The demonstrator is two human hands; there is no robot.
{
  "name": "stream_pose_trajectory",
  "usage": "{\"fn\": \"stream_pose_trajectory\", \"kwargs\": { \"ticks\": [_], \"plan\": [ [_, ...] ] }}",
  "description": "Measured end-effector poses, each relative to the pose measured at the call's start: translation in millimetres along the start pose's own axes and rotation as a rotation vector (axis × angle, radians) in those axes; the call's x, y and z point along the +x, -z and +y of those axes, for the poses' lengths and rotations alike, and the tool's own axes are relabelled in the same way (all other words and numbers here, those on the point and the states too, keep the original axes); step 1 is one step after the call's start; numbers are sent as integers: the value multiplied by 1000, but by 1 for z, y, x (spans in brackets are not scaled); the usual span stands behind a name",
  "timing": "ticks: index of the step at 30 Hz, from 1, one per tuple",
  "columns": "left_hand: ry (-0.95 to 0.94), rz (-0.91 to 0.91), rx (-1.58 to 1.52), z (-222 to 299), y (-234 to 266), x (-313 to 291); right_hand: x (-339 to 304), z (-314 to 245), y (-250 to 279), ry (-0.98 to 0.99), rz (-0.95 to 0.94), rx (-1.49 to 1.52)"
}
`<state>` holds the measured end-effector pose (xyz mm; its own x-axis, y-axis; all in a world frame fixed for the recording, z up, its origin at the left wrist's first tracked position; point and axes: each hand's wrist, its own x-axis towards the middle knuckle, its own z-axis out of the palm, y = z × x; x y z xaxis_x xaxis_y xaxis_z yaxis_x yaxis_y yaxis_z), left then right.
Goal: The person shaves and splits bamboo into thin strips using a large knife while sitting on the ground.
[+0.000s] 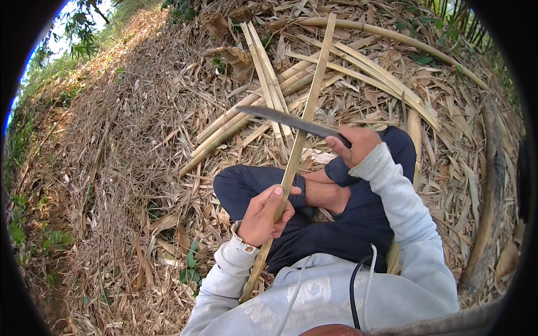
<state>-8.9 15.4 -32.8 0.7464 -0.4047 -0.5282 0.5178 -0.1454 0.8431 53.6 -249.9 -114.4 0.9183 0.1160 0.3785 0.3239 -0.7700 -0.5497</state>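
My left hand (265,215) is closed around a long split bamboo strip (297,148), thumb along its upper face. The strip slants from beside my waist up and away to the far middle. In my right hand (358,144) is a machete (288,119), its handle mostly hidden by my fingers. The dark blade points left and lies across the strip, over its middle; whether the edge bites into the bamboo I cannot tell.
Beyond my crossed legs lie split bamboo strips (263,73) and whole bamboo poles (224,134). More strips (386,81) fan out at the far right. A curved pole (392,35) and a thick log (488,190) border the right side. Dry leaves (123,185) cover the ground.
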Motion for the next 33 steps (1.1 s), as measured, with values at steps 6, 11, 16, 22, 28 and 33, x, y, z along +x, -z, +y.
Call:
{"fn": "stream_pose_trajectory", "kwargs": {
  "ticks": [6,11,16,22,28,33],
  "plan": [
    [-44,186,114,-23,2,16,-37,-74,-14,119,-46,32],
    [-187,260,163,-31,-7,11,-37,-75,-16,139,-18,14],
    [-129,241,63,-33,-9,-2,-28,-58,-10,-33,-177,41],
    [-189,273,221,-47,-7,-6,-39,-64,-19,224,-117,37],
    [-336,303,375,-59,-11,-25,-8,3,-5,-302,-221,-18],
    [-447,346,668,-67,-12,-30,-22,-26,-12,-46,-325,-94]
  ]
}}
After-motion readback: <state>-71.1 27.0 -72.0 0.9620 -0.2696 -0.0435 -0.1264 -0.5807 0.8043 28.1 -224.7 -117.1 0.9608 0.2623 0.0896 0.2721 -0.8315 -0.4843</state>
